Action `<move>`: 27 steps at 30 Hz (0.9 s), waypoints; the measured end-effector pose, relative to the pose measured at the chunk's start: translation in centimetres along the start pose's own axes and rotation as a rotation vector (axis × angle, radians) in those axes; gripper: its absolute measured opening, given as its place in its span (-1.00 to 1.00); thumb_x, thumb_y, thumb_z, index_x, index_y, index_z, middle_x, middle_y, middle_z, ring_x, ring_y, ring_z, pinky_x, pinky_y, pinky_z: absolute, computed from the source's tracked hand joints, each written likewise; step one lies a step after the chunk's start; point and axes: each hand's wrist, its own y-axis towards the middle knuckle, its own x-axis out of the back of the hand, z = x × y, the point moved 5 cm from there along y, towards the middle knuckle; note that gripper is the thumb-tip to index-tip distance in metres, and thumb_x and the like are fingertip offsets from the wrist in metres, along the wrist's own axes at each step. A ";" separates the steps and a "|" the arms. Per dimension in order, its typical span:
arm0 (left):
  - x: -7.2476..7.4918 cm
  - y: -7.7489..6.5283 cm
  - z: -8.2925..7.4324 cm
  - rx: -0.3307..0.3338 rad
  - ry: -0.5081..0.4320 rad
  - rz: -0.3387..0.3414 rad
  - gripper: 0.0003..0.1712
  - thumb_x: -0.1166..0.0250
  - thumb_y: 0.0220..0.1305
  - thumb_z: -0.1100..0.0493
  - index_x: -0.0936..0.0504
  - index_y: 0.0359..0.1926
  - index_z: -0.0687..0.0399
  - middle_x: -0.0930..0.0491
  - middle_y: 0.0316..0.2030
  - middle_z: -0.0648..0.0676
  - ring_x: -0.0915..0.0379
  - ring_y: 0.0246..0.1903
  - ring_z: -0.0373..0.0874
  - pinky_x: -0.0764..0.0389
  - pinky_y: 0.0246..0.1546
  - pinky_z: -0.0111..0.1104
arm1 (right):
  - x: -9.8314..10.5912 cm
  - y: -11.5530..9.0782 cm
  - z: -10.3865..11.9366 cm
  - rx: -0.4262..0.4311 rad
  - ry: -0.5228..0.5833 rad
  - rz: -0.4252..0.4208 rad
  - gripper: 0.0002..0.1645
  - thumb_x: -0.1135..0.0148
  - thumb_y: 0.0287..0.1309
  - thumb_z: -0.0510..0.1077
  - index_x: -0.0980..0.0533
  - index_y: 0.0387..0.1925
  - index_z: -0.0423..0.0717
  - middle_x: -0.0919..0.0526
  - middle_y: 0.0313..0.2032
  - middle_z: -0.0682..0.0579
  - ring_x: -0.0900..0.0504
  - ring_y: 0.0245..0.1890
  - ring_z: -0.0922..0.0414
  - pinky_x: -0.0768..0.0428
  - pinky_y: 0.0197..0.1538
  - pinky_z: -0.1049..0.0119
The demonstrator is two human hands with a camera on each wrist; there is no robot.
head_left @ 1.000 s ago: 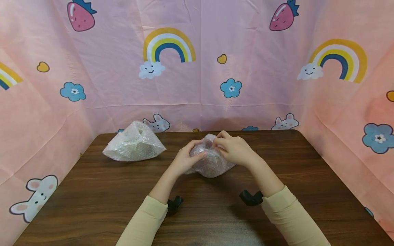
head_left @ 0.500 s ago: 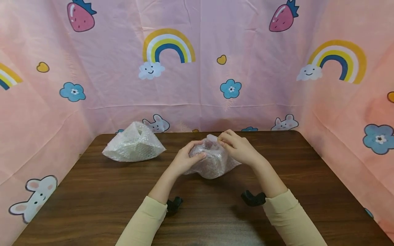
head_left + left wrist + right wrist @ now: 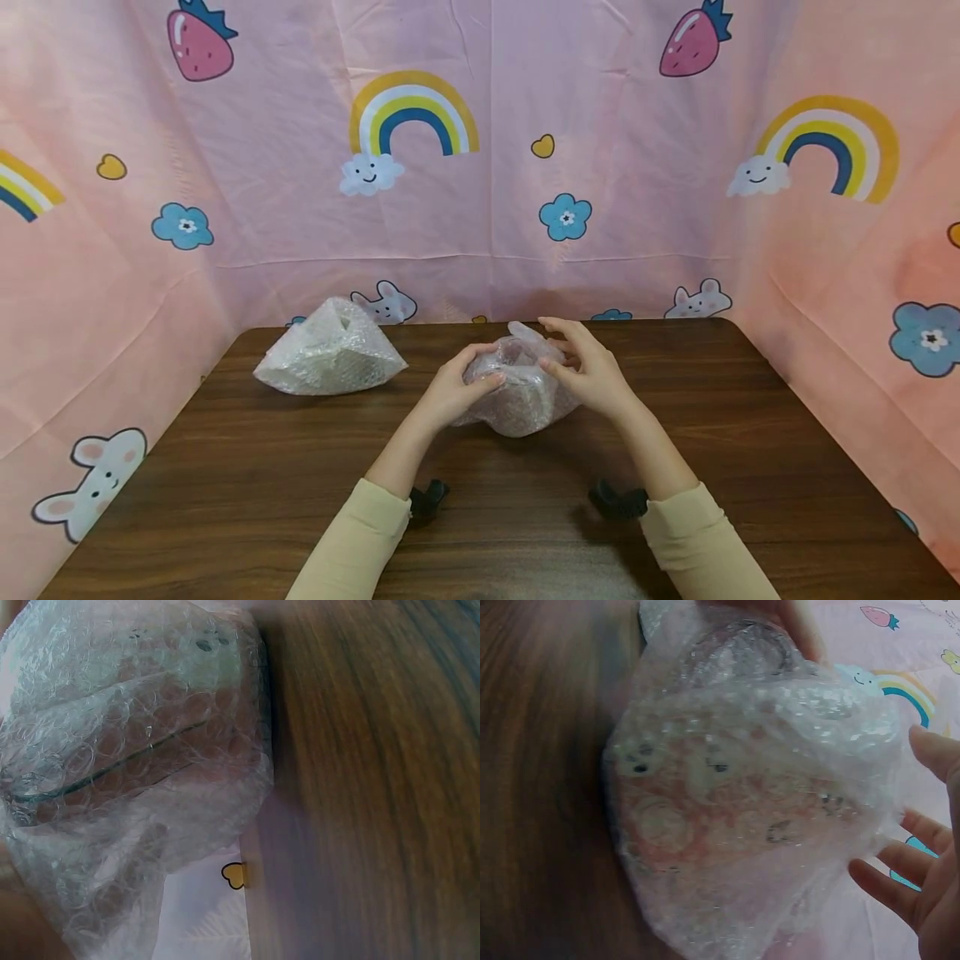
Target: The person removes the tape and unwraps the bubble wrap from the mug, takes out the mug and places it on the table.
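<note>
A bundle of bubble wrap (image 3: 521,404) stands on the table in the middle of the head view. Through the film in the right wrist view, a rounded pink and white patterned thing (image 3: 705,825) shows, with dark printed spots; its exact kind stays blurred. My left hand (image 3: 448,390) holds the bundle's left side, thumb in front and fingers behind. On the right side, my right hand (image 3: 596,373) has its fingers spread at the wrap's upper edge. In the right wrist view these fingers (image 3: 900,896) are straight and loose, pinching nothing.
Another bubble-wrapped bundle (image 3: 330,354) sits at the back left of the brown wooden table (image 3: 240,492). Black wrist-worn pieces (image 3: 618,500) hang below the forearms. A pink patterned cloth (image 3: 480,208) encloses the back and sides.
My right hand has gone from pinching the wrap's top edge and drawing it right to spread fingers that no longer pinch. The wrap's opening looks wider. My left hand has stayed put.
</note>
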 end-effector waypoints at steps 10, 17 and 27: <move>0.0 0.0 0.0 -0.010 -0.017 -0.008 -0.40 -0.33 0.23 -0.10 -0.43 0.27 -0.17 -0.35 0.28 0.03 -0.21 0.28 0.04 -0.30 0.18 0.06 | -0.3 -1.0 -0.6 -0.033 0.012 -0.126 -0.20 -0.33 0.19 -0.10 -0.20 0.39 0.05 -0.30 0.30 -0.04 -0.34 0.25 -0.11 -0.41 0.14 -0.08; -0.1 0.1 -0.1 -0.004 -0.035 0.003 -0.37 -0.32 0.26 0.04 -0.39 0.31 0.06 -0.29 0.32 0.18 -0.14 0.31 0.13 -0.25 0.20 0.09 | -0.4 -2.0 -0.6 -0.027 -0.012 -0.276 -0.23 -0.42 0.09 -0.13 -0.27 0.29 -0.09 -0.30 0.22 -0.11 -0.34 0.15 -0.07 -0.44 0.02 0.01; 0.4 0.4 -0.1 -0.030 -0.048 -0.005 -0.42 -0.37 0.20 0.00 -0.48 0.23 -0.03 -0.39 0.25 0.03 -0.22 0.28 0.03 -0.28 0.20 0.03 | -0.9 -2.6 0.3 -0.139 -0.023 -0.336 -0.60 -0.42 0.09 -0.08 -0.56 -0.08 -0.20 -0.59 -0.12 -0.08 -0.55 -0.11 -0.03 -0.55 -0.11 -0.02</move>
